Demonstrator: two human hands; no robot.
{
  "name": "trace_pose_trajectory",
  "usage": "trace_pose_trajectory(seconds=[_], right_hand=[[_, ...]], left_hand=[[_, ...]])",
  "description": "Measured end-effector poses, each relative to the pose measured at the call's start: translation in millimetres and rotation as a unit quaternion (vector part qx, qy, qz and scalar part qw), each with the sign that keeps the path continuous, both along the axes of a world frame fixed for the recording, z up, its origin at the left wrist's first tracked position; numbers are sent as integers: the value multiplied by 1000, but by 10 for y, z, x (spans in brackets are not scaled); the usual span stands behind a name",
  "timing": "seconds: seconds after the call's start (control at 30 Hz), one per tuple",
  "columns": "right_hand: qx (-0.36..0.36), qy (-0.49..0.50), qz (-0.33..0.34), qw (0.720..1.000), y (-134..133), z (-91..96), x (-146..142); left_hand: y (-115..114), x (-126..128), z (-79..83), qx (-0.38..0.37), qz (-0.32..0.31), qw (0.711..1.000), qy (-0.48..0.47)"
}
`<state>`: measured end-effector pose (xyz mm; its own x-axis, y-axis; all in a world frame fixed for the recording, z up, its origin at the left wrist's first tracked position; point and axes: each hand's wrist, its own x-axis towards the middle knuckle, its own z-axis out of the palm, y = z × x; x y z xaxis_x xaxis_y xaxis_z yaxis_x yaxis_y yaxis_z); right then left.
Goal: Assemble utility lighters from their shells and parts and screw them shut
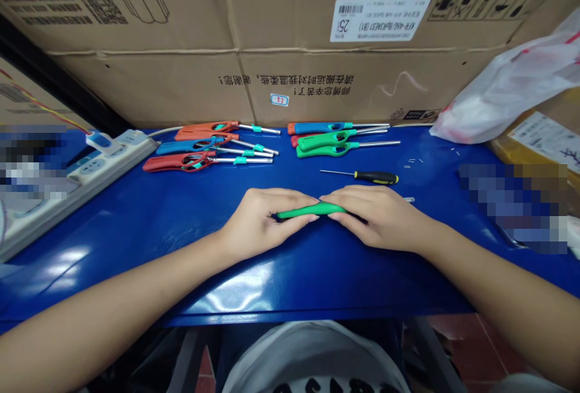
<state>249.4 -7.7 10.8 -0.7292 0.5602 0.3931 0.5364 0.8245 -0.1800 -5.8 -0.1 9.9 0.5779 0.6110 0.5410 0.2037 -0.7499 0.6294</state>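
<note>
Both hands grip one green long-nosed lighter (301, 210), held roughly level above the blue table. My left hand (267, 221) has its thumb and fingers closed on the handle's left part. My right hand (383, 215) pinches the right part, its fingertips close to the left ones. A metal tip (409, 200) shows past the right hand; its link to the lighter is hidden. Beyond the hands lies a screwdriver (376, 177) with a black and yellow handle. Farther back, to the right, rest blue, red and green lighters (324, 142).
Orange, blue and red lighters (181, 162) with bared metal parts lie at the back left. Tiny metal pins (410, 163) are scattered right of centre. A power strip (95, 160) runs along the left. A big carton (181, 79) walls the back; a plastic bag (502, 91) sits right.
</note>
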Motion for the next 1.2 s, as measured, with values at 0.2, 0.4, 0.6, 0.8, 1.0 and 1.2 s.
trace_pose_trajectory(seconds=[0.2,0.4,0.6,0.8,1.0,1.2], right_hand=[[-17,-6,12,1000,-18,-8,-47],[-43,-21,-53,997,13,42,20],[-51,-89,-123,987,83,73,113],[-56,-142,-144,978,107,74,108],[-98,-50,-93,990,146,23,131],[-134,-35,-97,986,136,-19,109]], left_hand=[[-50,22,-12,21,-4,1000,-10],[100,-73,1,31,1,999,28],[275,-183,-32,88,7,995,42],[273,-180,-46,82,-11,990,110],[231,-152,14,14,1,991,130],[123,-111,75,-33,13,991,131]])
